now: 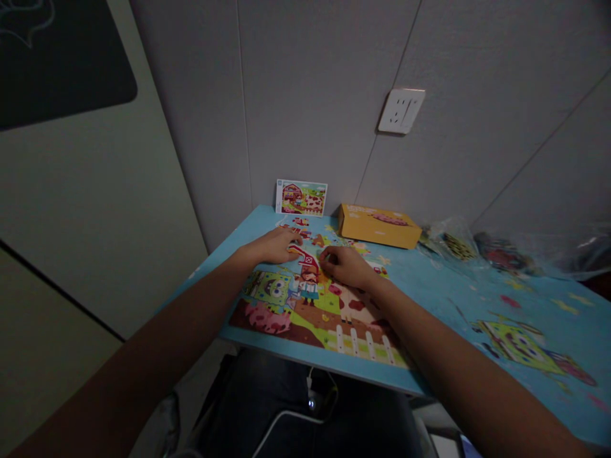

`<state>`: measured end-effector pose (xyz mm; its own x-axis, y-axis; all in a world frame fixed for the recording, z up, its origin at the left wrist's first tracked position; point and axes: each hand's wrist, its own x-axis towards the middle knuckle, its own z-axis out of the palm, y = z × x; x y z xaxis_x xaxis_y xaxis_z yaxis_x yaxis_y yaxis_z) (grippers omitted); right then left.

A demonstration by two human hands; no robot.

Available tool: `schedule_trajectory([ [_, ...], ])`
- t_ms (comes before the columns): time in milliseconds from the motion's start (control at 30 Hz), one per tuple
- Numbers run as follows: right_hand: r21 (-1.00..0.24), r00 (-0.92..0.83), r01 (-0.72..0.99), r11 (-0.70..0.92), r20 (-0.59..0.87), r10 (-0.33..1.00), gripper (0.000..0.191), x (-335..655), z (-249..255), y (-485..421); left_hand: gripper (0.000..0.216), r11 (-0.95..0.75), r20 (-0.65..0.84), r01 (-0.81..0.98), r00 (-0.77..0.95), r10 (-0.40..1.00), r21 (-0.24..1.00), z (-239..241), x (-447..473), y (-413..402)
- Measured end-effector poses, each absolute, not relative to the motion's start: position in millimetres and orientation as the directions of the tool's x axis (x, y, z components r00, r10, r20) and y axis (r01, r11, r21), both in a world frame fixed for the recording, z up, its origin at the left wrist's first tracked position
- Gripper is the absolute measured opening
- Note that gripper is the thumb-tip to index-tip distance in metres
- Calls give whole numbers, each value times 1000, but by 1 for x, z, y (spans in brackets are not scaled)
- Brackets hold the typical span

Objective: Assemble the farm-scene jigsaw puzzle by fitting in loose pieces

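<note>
A partly joined jigsaw puzzle [310,327] lies on the blue table, showing a farm scene with a figure in a hat, a cow and a white fence. My left hand [277,246] rests at its upper left, fingers stretched over red barn pieces. Between the two hands is a red and white barn piece [309,259]. Over the puzzle's upper middle, my right hand [347,267] has its thumb and fingers pinched together; whatever is between them is hidden. Several loose puzzle pieces [300,221] lie beyond my left hand.
A picture card [301,198] of the farm scene leans on the wall. Right of it stands a yellow box [379,226]. Clear plastic bags [453,245] of pieces lie along the back of the cartoon-printed table [429,299]. A white cable [286,415] hangs below the front edge.
</note>
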<state>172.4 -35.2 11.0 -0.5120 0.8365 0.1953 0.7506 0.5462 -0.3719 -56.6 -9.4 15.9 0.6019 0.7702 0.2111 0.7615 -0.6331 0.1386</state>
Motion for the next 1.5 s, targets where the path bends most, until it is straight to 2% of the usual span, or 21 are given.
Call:
schedule_trajectory([
  [233,-367,-514,754,545,186,837,17,172,13,-36,26,-735,214,662,704,677,149,17,-55,-9],
  [633,-361,-507,758,543,199,839,18,172,10,-35,26,-698,203,696,668,716,172,14,-55,-7],
  [767,-364,-507,758,542,194,840,18,172,10,-34,31,-666,199,731,637,744,148,11,-57,-6],
  [967,-370,-513,750,548,198,835,18,172,12,-36,49,-586,154,806,571,807,82,11,-55,-5],
  [1167,-373,-517,746,552,199,832,17,171,13,-37,49,-591,141,801,577,805,98,14,-54,-6],
  [1267,-366,-518,746,556,206,830,17,172,11,-35,41,-537,266,834,492,829,128,14,-58,-2],
  [1367,-361,-527,741,567,210,823,17,173,10,-34,31,-413,415,895,316,853,169,13,-66,4],
  [1433,-356,-534,738,572,209,819,16,173,10,-34,32,-313,440,930,203,875,192,12,-71,7],
  [1500,-357,-530,743,566,201,824,16,173,11,-35,40,-185,389,964,100,916,189,10,-77,9],
])
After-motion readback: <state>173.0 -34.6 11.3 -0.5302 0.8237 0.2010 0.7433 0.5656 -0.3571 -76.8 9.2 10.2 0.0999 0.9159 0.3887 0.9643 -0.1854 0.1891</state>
